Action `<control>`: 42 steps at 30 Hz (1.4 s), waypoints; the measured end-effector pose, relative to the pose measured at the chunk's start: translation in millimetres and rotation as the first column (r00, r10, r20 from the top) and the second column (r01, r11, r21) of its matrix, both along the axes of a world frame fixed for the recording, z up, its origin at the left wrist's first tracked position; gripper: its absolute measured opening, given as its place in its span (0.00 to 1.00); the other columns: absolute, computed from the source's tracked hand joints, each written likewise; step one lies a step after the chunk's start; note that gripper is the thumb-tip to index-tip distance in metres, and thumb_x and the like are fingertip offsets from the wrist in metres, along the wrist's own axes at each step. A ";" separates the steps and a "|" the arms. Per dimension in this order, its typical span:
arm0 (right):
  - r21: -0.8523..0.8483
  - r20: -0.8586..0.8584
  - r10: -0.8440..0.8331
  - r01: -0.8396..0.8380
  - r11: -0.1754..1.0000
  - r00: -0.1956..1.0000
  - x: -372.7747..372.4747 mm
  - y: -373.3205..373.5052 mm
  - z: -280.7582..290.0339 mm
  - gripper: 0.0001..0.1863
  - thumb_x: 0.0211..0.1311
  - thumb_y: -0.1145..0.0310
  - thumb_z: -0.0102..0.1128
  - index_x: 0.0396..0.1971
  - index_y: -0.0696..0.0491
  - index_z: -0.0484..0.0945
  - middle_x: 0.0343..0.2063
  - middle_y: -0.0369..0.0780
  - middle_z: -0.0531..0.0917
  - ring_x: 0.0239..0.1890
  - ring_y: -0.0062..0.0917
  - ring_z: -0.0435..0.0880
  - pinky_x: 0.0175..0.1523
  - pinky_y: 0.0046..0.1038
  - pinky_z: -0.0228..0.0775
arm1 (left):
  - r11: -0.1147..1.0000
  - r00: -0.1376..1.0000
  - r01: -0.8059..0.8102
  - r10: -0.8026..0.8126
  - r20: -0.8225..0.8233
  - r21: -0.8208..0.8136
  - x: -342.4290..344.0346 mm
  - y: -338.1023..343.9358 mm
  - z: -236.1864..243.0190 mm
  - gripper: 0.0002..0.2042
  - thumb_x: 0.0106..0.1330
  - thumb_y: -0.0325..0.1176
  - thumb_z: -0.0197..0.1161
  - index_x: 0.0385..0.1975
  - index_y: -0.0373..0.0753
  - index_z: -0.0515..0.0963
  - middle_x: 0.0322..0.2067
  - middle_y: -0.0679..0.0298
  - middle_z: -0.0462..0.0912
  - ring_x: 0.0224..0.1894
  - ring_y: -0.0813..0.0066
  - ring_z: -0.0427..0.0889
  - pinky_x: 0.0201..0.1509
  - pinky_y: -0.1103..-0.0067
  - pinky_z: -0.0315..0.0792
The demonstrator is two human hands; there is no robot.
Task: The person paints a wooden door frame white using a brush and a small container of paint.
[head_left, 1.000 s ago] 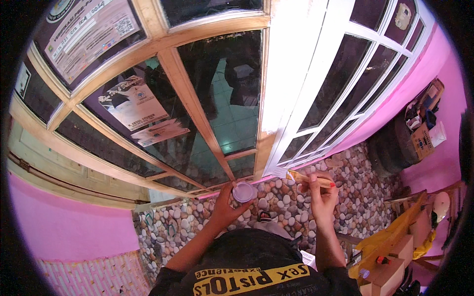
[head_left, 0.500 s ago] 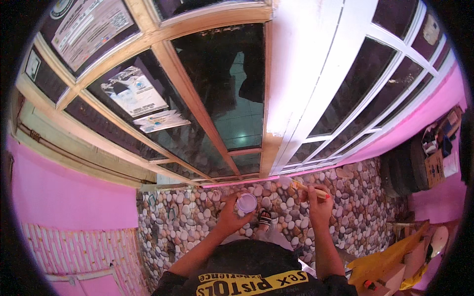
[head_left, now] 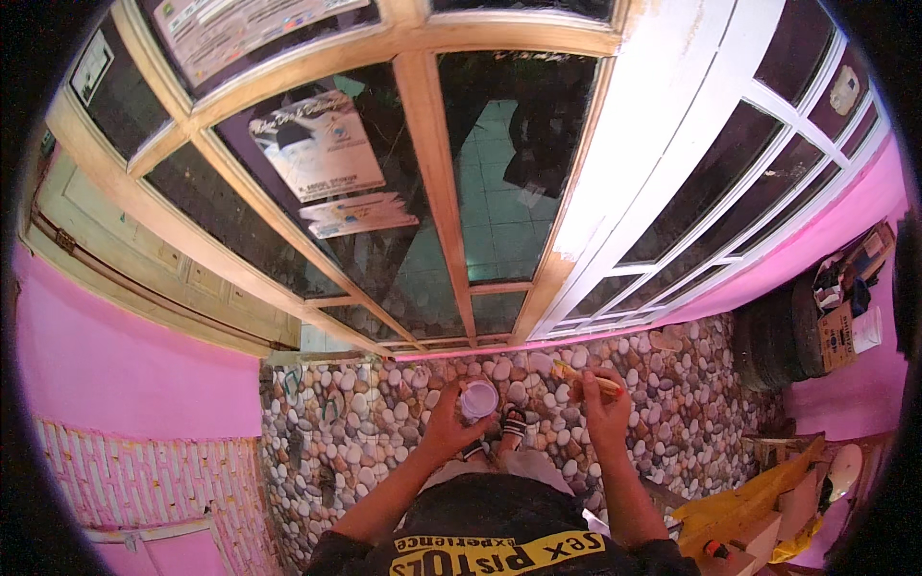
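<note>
My left hand (head_left: pixel 446 422) is wrapped round a small round cup (head_left: pixel 479 397) of pale, lilac-looking paint, held above the floor in front of me. To its right, my right hand (head_left: pixel 606 411) grips a paintbrush (head_left: pixel 576 374) by its yellowish handle, which has a red end. The bristle end points left and is too small to make out well. Both hands are apart from the window. Ahead stands a tall glazed window frame, with bare wood bars (head_left: pixel 429 163) on the left and a white-coated post (head_left: pixel 657 115) on the right.
Pebble-patterned flooring (head_left: pixel 379 394) lies below, with green flip-flops (head_left: pixel 331 411) at left. Dark tyres (head_left: pixel 771 336) and a cardboard box (head_left: pixel 835 339) stand at right. A yellow sheet (head_left: pixel 744 494) and boards lie at lower right. Pink walls (head_left: pixel 134 346) flank the space.
My right hand has shifted a little left and nearer, bringing the brush closer to the cup. My view has turned, so the window frame appears farther right. Both grips are unchanged.
</note>
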State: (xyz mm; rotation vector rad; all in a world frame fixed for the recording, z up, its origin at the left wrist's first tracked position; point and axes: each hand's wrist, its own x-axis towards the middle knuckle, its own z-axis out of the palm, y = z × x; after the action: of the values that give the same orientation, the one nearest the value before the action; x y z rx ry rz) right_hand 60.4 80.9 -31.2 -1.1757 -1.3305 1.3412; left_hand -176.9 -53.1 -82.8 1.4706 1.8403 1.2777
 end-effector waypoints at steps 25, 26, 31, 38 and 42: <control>0.263 0.123 0.199 -0.226 0.938 0.972 9.4 -23.7 81.0 0.09 0.76 0.72 0.55 0.48 0.61 0.76 0.33 0.42 0.85 0.33 0.24 0.86 0.40 0.25 0.80 | 0.995 0.983 -0.044 0.028 0.180 0.086 21.7 10.4 5.1 0.34 0.57 0.38 0.79 0.61 0.38 0.70 0.55 0.53 0.78 0.59 0.58 0.78 0.64 0.66 0.71; 0.260 0.124 0.206 -0.233 0.937 0.971 10.0 -22.1 87.3 0.09 0.76 0.72 0.55 0.48 0.61 0.76 0.33 0.42 0.85 0.33 0.24 0.86 0.40 0.25 0.80 | 0.995 0.983 -0.051 0.035 0.182 0.084 24.9 13.6 4.1 0.34 0.57 0.38 0.79 0.61 0.38 0.70 0.55 0.53 0.78 0.59 0.58 0.78 0.64 0.66 0.71; 0.378 0.438 0.201 -0.382 0.843 0.876 6.3 -14.6 107.1 0.07 0.67 0.70 0.67 0.39 0.57 0.81 0.32 0.44 0.86 0.34 0.29 0.87 0.41 0.28 0.78 | 0.995 0.986 -0.013 -0.003 0.165 0.097 37.9 32.6 2.9 0.35 0.57 0.40 0.78 0.62 0.38 0.69 0.56 0.53 0.77 0.59 0.59 0.77 0.64 0.66 0.71; 0.384 0.648 0.234 -0.576 0.722 0.725 -13.4 -2.5 118.4 0.08 0.65 0.67 0.68 0.37 0.55 0.83 0.32 0.45 0.86 0.34 0.42 0.87 0.39 0.38 0.78 | 0.992 0.993 -0.011 -0.004 0.116 0.123 50.8 50.8 14.4 0.33 0.56 0.36 0.77 0.62 0.38 0.70 0.56 0.51 0.77 0.60 0.51 0.76 0.65 0.65 0.69; 0.400 0.666 0.232 -0.602 0.691 0.709 -19.3 3.6 107.5 0.08 0.66 0.66 0.66 0.38 0.55 0.82 0.32 0.45 0.85 0.34 0.43 0.86 0.39 0.39 0.77 | 0.996 0.987 -0.020 0.006 0.159 0.087 53.5 55.6 17.2 0.32 0.55 0.36 0.76 0.60 0.38 0.72 0.56 0.51 0.77 0.59 0.51 0.77 0.64 0.65 0.70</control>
State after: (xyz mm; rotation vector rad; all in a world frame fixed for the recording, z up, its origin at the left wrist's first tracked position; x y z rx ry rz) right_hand 41.1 84.5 76.3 -0.8374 -2.4028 0.7340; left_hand -123.3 2.5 -65.6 1.3600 1.7124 1.4550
